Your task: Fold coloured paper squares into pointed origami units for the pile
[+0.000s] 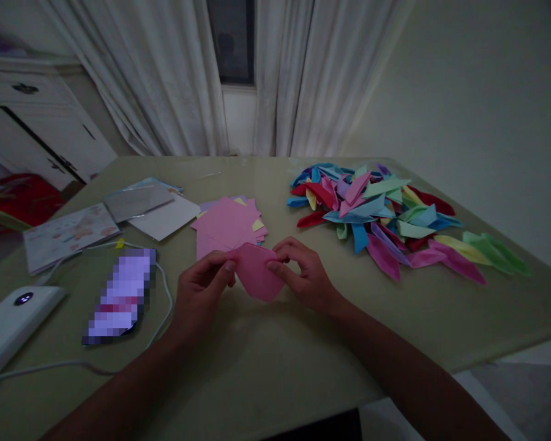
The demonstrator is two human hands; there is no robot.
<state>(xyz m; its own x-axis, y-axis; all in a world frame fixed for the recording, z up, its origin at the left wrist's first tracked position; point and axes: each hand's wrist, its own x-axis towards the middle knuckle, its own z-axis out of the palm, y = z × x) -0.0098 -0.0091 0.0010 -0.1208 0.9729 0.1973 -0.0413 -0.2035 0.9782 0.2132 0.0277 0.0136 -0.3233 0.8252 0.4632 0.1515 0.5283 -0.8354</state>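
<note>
Pink paper (260, 275), gripped

The left hand (201, 288) and right hand (308, 274) pinch its sides, between the table's (275, 367) left and right edges. Pink sheets (224, 223) block the space behind; folded pieces (371, 205) crowd the far right corner; a phone (122, 294) lies toward the left edge.

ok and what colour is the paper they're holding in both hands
Pink; the paper shows best in the head view.
</note>
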